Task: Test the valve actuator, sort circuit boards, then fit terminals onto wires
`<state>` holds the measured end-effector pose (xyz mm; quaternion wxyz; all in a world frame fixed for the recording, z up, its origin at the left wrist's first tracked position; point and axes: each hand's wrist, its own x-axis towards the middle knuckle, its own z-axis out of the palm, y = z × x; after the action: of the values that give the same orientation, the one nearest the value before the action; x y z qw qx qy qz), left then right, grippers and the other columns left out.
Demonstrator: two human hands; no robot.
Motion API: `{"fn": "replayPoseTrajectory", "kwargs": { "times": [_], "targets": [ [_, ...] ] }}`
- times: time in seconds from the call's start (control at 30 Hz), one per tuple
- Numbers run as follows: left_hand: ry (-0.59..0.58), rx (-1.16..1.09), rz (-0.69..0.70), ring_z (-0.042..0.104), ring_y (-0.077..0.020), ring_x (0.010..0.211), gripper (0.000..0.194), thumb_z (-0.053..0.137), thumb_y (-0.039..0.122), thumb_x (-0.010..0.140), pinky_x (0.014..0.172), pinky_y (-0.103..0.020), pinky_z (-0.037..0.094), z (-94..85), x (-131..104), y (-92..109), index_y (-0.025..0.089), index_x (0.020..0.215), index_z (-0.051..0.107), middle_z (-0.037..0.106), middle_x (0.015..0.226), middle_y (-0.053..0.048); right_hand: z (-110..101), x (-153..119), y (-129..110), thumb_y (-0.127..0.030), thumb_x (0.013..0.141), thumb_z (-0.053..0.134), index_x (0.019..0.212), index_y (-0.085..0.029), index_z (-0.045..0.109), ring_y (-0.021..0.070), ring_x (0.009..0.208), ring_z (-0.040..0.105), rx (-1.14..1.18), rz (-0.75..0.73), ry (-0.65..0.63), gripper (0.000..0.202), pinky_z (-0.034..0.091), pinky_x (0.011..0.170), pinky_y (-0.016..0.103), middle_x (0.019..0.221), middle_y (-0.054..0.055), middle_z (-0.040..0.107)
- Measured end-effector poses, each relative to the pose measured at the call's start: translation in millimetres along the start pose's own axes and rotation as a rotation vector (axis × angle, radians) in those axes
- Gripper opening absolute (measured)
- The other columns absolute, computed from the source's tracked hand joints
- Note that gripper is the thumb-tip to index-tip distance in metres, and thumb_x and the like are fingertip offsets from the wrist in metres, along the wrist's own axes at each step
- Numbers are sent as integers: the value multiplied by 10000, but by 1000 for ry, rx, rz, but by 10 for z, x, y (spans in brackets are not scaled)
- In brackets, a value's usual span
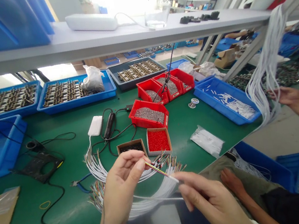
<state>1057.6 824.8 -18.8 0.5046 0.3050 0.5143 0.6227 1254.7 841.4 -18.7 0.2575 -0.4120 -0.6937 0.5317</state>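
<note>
My left hand pinches the tips of thin coloured wires that come out of a white cable. The fingers of my right hand are closed on the white cable's sheath, where the coloured wires emerge. Beneath both hands lies a curved bundle of white cables with bare coloured ends. Just beyond my left hand are a small box of black parts and a box of red parts.
Red bins of small metal parts stand mid-table. A blue tray of white tubes and a plastic bag are at right. Another person's hand touches hanging white cables. A black stand sits left; a shelf spans above.
</note>
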Motion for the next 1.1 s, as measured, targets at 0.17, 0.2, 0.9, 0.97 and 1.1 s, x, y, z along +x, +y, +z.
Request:
{"fn": "replayPoseTrajectory", "kwargs": {
  "times": [0.17,0.2,0.9,0.97,1.1],
  "targets": [
    [-90,-88,-98,565,-80,733,170,708,345,810,702,-166,451,10,-15,-26,189,795,642,611,782,26,9,-30,-11,-315,983,464,1150,-244,632,88,545,500,65,-28,1,248,374,548,189,587,-62,525],
    [-116,-89,-102,554,-84,736,172,711,340,806,703,-173,443,30,-24,-46,188,786,635,600,781,24,15,-31,-8,-317,985,460,1147,-241,627,89,545,497,80,-27,-1,244,372,552,192,585,-64,525],
    [-90,38,-37,591,-101,753,234,624,390,864,725,-181,484,344,-273,-292,186,751,651,627,774,12,82,64,-63,-392,963,528,913,-164,572,75,535,382,519,95,-87,238,267,491,208,625,-39,530],
    [-14,82,12,616,-100,772,180,639,367,856,733,-169,495,375,-275,-298,198,801,670,655,796,11,104,82,-59,-391,956,544,1026,-173,547,68,502,339,592,111,-94,229,241,471,203,618,-49,543],
    [229,148,221,635,-72,710,71,696,219,806,672,-126,504,431,-300,-333,232,803,627,663,757,57,141,95,-79,-394,949,557,1153,-192,486,64,485,313,646,98,-85,295,235,462,193,631,-49,571]
  ]
}}
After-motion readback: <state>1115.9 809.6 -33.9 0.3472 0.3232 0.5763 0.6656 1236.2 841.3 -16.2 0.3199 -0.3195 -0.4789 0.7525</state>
